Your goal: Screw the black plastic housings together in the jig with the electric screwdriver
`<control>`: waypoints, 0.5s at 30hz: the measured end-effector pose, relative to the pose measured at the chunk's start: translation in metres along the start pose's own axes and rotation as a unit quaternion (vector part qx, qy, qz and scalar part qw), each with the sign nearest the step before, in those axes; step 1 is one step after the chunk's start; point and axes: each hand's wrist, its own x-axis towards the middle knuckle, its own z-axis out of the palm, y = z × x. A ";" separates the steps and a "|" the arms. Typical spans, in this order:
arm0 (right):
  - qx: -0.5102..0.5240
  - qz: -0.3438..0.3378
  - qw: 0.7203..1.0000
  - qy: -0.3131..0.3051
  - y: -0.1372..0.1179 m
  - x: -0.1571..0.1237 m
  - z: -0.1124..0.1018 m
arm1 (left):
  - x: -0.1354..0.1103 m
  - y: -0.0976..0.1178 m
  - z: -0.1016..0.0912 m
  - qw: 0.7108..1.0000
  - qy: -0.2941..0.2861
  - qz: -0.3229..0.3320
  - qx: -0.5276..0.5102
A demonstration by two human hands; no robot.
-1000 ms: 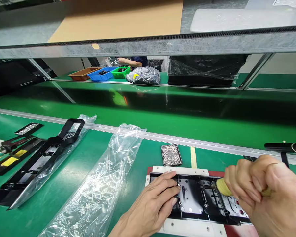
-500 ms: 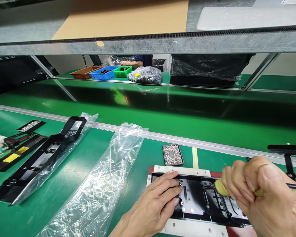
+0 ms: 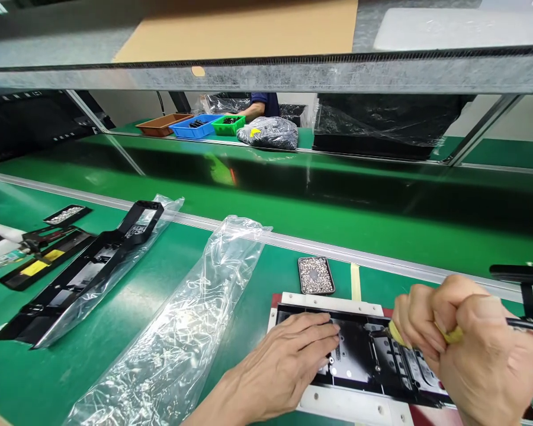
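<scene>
My left hand (image 3: 288,358) lies with fingers stretched flat on the left part of a long black plastic panel (image 3: 353,355). The panel rests in a white-edged fixture (image 3: 337,405) on a reddish base. My right hand (image 3: 466,337) is wrapped round a corded tool with a yellow handle (image 3: 396,334), like a soldering iron. Its thin metal tip is over the middle of the panel; whether it touches is unclear. Just behind the fixture sits a small black tray (image 3: 315,276) full of tiny metal parts.
A clear plastic bag (image 3: 190,313) lies left of the fixture. Further left, another black part (image 3: 84,272) lies on plastic film, near a second small tray (image 3: 67,215). Across the green surface are bins (image 3: 195,127) and a person's arm (image 3: 255,110). A metal shelf (image 3: 257,78) spans overhead.
The view has shifted slightly, moving the scene a little right and up. My left fingers reach slightly further right over the panel. The right hand still grips the tool; the co-worker's forearm has shifted.
</scene>
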 end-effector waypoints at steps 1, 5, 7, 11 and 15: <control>-0.004 0.002 1.000 0.002 -0.001 0.001 0.002 | 0.001 0.000 -0.001 1.000 -0.004 -0.009 -0.012; -0.002 0.018 1.000 0.008 -0.006 0.005 0.008 | 0.005 0.002 -0.004 0.999 -0.014 -0.026 -0.043; 0.000 0.018 1.000 0.009 -0.007 0.006 0.009 | 0.006 0.002 -0.005 0.999 -0.012 -0.028 -0.044; -0.007 0.015 1.000 0.002 -0.005 0.005 0.009 | 0.007 0.002 -0.004 1.000 -0.001 -0.008 -0.017; -0.015 0.015 1.000 -0.005 -0.006 0.004 0.011 | 0.008 0.004 -0.006 1.000 -0.005 0.001 0.004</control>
